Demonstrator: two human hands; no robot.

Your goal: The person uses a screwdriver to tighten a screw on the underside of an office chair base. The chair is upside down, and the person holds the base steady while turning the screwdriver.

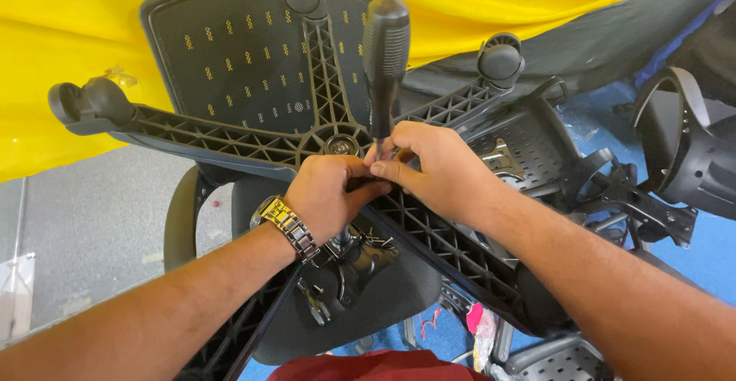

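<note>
An upturned black office chair lies in front of me, its star-shaped wheeled base [230, 139] facing up with castors at the arm ends. My right hand [429, 166] grips the shaft of a black-handled screwdriver [383, 59] that stands upright near the base's hub [339, 145]. My left hand [331, 193], with a metal wristwatch [285, 226] on the wrist, is closed beside the right one, its fingers touching the tool's lower end. The screwdriver tip is hidden by both hands. Below them the seat mechanism [349, 262] and the seat's underside show.
A yellow sheet [77, 28] hangs behind the chair's mesh backrest [230, 51]. More black chair parts [682, 151] lie on the blue floor at the right. Grey carpet [84, 220] is at the left. Another mesh piece [560, 362] sits at the bottom right.
</note>
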